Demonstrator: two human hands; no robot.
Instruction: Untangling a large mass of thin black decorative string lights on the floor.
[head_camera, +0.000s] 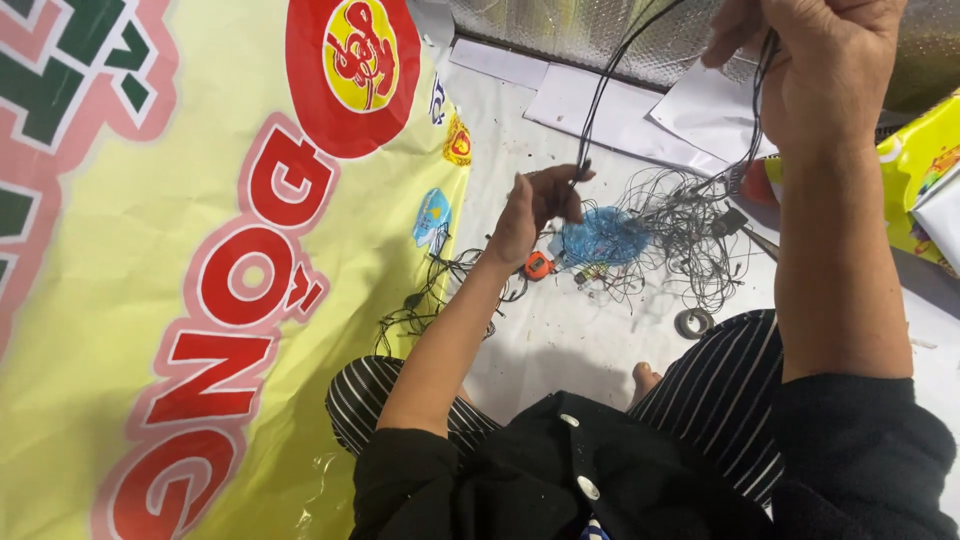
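White floor sheet (570, 340), yellow banner (150, 300) lying left. Left hand (535, 205) is pinching a thin black wire (600, 95); right hand (815, 65), far right, is gripping its upper strands above the tangled wire pile (685, 225).

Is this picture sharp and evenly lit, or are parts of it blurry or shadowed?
Head view: light is soft and even, with a faint shadow on the white floor sheet near the knees; the raised right hand and the thin black cord look slightly soft; the left hand and the blue net bundle are clearer; straight edges bend from a wide lens.
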